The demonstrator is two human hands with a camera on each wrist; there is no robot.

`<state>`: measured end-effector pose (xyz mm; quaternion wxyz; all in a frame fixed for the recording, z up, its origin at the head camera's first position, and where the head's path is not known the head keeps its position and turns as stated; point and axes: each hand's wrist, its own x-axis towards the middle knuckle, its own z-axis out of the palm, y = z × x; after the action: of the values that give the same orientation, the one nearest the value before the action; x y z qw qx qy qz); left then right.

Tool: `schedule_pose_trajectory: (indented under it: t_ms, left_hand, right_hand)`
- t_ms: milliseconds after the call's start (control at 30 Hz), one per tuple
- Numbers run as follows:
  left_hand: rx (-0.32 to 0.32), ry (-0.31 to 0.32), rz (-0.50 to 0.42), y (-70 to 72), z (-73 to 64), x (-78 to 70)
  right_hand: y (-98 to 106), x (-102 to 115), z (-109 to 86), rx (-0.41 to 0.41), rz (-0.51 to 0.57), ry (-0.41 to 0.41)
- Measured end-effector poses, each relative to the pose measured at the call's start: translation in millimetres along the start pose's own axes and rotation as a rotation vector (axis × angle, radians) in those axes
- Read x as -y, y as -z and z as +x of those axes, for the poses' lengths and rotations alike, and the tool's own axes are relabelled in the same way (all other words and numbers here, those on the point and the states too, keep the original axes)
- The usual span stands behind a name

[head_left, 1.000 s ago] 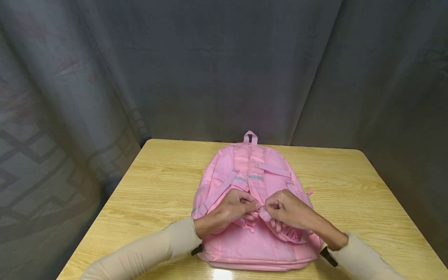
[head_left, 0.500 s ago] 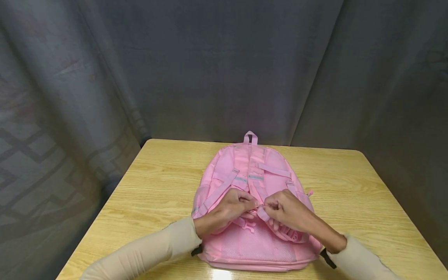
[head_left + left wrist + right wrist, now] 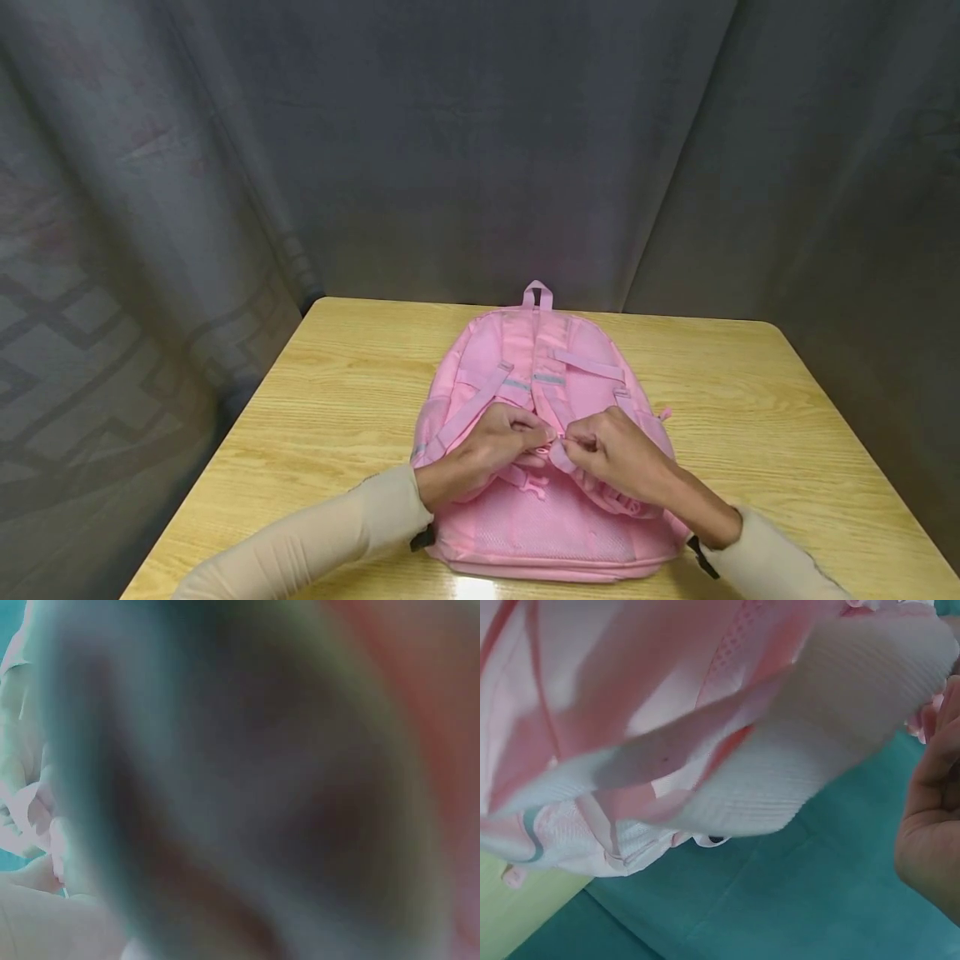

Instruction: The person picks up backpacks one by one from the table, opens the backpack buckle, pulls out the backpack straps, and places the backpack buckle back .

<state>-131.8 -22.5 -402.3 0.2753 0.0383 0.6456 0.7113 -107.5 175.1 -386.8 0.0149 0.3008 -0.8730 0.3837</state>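
A pink backpack lies on the table with its shoulder straps facing up and its top handle at the far end. Over its lower middle both hands meet, fingertip to fingertip. My left hand pinches the end of a pink strap, beside a small pink plastic piece partly hidden by the fingers. Close against it, my right hand pinches the same strap end, and a short webbing tail hangs below its fingers. A pink plastic buckle part dangles beneath the left hand. In the right wrist view, pale webbing crosses in front of the hand.
The wooden table extends on both sides of the backpack. Grey curtains hang behind it and at the sides. A pink zipper pull sticks out at the backpack's right side. A blurred surface fills most of the left wrist view.
My right hand has shifted slightly left and up toward the left fingertips, taking the webbing tail along. The left hand and the backpack stay nearly still.
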Motion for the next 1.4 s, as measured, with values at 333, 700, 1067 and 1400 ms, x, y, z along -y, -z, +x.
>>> schedule_pose_trajectory:
  t_ms: [333, 700, 1067, 1400]
  left_hand:
    - [0.005, -0.031, 0.022, 1.9, -0.6, 0.9]
    - [-0.026, -0.059, 0.126, -2.2, -4.9, -1.3]
    - [-0.031, -0.042, 0.222, -3.1, -5.2, -0.1]
    - [0.005, -0.046, 0.105, -1.6, -2.8, -1.5]
  right_hand:
    - [-1.5, 1.1, 0.0, -0.092, -0.138, 0.064]
    - [12.2, 4.3, -0.7, 0.182, 0.056, -0.167]
    - [11.1, 5.2, -2.0, 0.238, 0.151, -0.181]
    - [6.5, 7.4, -0.5, 0.145, 0.031, -0.083]
